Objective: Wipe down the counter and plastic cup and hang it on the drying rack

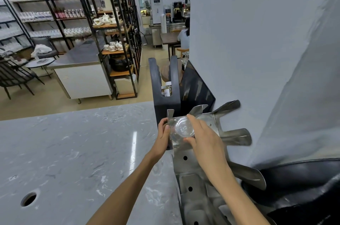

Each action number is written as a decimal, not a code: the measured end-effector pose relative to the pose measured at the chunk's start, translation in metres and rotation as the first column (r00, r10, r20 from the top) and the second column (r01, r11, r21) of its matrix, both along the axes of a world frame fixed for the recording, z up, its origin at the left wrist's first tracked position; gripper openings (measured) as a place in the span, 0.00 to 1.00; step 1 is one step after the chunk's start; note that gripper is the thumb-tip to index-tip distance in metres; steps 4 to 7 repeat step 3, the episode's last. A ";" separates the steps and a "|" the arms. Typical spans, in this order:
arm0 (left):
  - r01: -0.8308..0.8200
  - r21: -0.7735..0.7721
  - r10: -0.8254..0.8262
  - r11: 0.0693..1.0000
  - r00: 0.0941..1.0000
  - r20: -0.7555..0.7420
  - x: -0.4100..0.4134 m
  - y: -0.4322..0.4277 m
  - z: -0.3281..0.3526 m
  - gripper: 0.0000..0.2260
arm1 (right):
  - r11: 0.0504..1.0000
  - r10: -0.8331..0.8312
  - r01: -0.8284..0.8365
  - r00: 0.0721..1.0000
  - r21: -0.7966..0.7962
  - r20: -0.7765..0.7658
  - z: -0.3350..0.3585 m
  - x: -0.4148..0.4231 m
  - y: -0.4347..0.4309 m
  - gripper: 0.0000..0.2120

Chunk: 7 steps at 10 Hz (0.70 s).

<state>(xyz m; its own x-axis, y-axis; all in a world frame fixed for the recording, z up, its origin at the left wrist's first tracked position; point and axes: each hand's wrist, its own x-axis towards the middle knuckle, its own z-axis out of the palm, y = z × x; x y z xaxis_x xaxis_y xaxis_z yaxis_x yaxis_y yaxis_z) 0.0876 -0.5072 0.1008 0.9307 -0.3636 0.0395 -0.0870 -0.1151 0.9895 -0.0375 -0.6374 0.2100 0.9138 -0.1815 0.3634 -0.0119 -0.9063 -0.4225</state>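
A clear plastic cup (183,129) sits upside down, its base facing me, on the top of the steel drying rack (237,136) at the counter's right edge. My right hand (204,138) grips the cup from the right, fingers over its rim and thumb below. My left hand (162,132) holds the rack's left edge beside the cup, fingers curled around a metal prong. The grey marble counter (82,151) spreads out to the left. No cloth is visible.
A dark slotted holder (165,84) with a bottle in it and a black panel (195,86) stand behind the rack. A round hole (29,199) opens in the counter front left. A white wall (257,40) runs along the right; a black object (303,188) sits bottom right.
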 end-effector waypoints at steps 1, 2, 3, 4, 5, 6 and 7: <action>0.039 0.056 -0.036 0.998 0.998 -0.052 0.002 0.009 0.011 0.12 | 1.000 -0.003 0.003 1.000 -0.023 -0.004 0.002 -0.001 0.001 0.33; 0.098 0.094 -0.089 0.991 0.991 -0.096 0.004 0.019 0.016 0.18 | 0.992 -0.006 0.002 0.999 -0.123 -0.032 0.008 -0.006 0.000 0.38; 0.105 0.184 -0.090 0.977 0.992 -0.088 0.006 0.038 0.022 0.23 | 0.989 -0.030 0.018 0.996 -0.145 -0.082 0.019 -0.016 0.002 0.40; 0.105 0.184 -0.090 0.977 0.992 -0.088 0.006 0.038 0.022 0.23 | 0.989 -0.030 0.018 0.996 -0.145 -0.082 0.019 -0.016 0.002 0.40; 0.105 0.184 -0.090 0.977 0.992 -0.088 0.006 0.038 0.022 0.23 | 0.989 -0.030 0.018 0.996 -0.145 -0.082 0.019 -0.016 0.002 0.40; 0.105 0.184 -0.090 0.977 0.992 -0.088 0.006 0.038 0.022 0.23 | 0.989 -0.030 0.018 0.996 -0.145 -0.082 0.019 -0.016 0.002 0.40; 0.105 0.184 -0.090 0.977 0.992 -0.088 0.006 0.038 0.022 0.23 | 0.989 -0.030 0.018 0.996 -0.145 -0.082 0.019 -0.016 0.002 0.40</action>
